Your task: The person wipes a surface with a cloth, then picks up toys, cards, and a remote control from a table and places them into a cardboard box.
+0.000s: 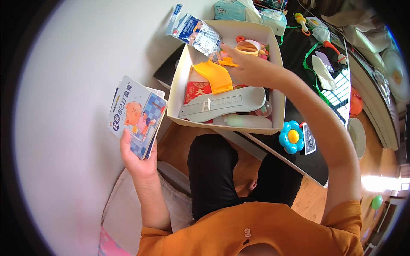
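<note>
My left hand [141, 158] grips a small stack of children's board books [136, 116], thumb on the front cover, which shows a cartoon pig. My right hand [246, 67] is over a cream open box [225, 128], fingers among small toys. Its fingertips come up to the edge of a blue and clear plastic package [200, 35] leaning over the box's far left corner. Whether they pinch it, I cannot tell. Below the hand in the box lie a curved yellow plastic piece [215, 75], a grey foot-measuring gauge [225, 104], a red printed packet [196, 89] and a pale green-white bottle [248, 121].
The box rests on a black glossy table [298, 96]. A blue flower toy [291, 137] and a playing card [309, 139] lie near its front edge. Tissue packs [230, 11] stand behind the box. A white wall [80, 80] borders the left.
</note>
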{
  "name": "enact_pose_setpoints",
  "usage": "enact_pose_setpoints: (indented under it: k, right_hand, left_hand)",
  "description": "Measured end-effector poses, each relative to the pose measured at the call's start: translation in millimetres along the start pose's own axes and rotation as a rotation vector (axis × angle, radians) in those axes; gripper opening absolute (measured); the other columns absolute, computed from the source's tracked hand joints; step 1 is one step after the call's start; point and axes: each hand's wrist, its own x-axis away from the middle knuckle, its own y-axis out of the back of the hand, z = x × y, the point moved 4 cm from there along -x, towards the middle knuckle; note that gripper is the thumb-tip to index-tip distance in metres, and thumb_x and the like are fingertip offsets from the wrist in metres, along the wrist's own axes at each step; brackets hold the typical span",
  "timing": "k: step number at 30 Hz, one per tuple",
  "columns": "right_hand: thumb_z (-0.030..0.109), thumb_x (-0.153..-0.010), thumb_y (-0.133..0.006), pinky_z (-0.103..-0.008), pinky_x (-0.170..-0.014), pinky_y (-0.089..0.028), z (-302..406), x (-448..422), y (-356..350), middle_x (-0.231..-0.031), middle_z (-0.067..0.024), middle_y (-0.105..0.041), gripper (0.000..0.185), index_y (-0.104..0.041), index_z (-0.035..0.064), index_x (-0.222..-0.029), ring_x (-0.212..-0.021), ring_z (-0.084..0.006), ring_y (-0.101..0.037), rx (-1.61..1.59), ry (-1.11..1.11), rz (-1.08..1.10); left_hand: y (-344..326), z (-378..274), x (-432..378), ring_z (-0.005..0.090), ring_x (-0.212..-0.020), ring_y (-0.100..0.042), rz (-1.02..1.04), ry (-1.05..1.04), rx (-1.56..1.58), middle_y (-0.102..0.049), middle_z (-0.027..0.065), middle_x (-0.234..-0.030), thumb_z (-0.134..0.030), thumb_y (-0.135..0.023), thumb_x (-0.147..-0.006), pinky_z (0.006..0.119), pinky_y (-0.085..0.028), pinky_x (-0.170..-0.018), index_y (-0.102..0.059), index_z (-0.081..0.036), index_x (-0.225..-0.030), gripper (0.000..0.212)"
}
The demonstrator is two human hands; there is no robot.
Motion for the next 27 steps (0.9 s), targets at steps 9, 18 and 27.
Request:
enact_pose_setpoints:
  k: [9, 18, 27]
  right_hand:
    - [0.030, -0.073, -0.054, -0.0384, -0.078, -0.045, 30, 71, 11, -0.092, -0.0216, -0.060, 0.063, -0.040, -0.0068, -0.121, -0.087, -0.0340, -0.059, 0.389, -0.256, 0.491]
    - [0.018, -0.082, -0.040, -0.0302, -0.064, -0.050, -20, 45, -1, -0.087, -0.0135, -0.060, 0.031, -0.055, 0.0011, -0.104, -0.069, -0.0199, -0.061, 0.515, 0.205, 0.359]
    - [0.013, -0.079, -0.039, -0.0341, -0.060, -0.051, -7, 15, -8, -0.081, -0.0131, -0.062, 0.028, -0.061, 0.0005, -0.092, -0.068, -0.0220, -0.062, 0.362, -0.397, 0.537]
  left_hand:
    - [-7, -3, 7, 0.0197, -0.098, -0.056, -0.025, 0.034, 0.071, -0.055, 0.0095, -0.114, -0.017, -0.057, -0.083, 0.031, -0.047, -0.072, -0.044, -0.002, -0.118, 0.040]
    - [-19, -1, 10, 0.0215, -0.100, -0.056, -0.010, 0.039, 0.040, -0.055, 0.0105, -0.116, -0.018, -0.057, -0.083, 0.034, -0.049, -0.075, -0.043, -0.002, -0.120, 0.042]
    - [-30, 5, 14, 0.0234, -0.103, -0.055, 0.000, 0.044, 0.040, -0.053, 0.0109, -0.118, -0.017, -0.055, -0.083, 0.036, -0.048, -0.081, -0.042, -0.002, -0.122, 0.044]
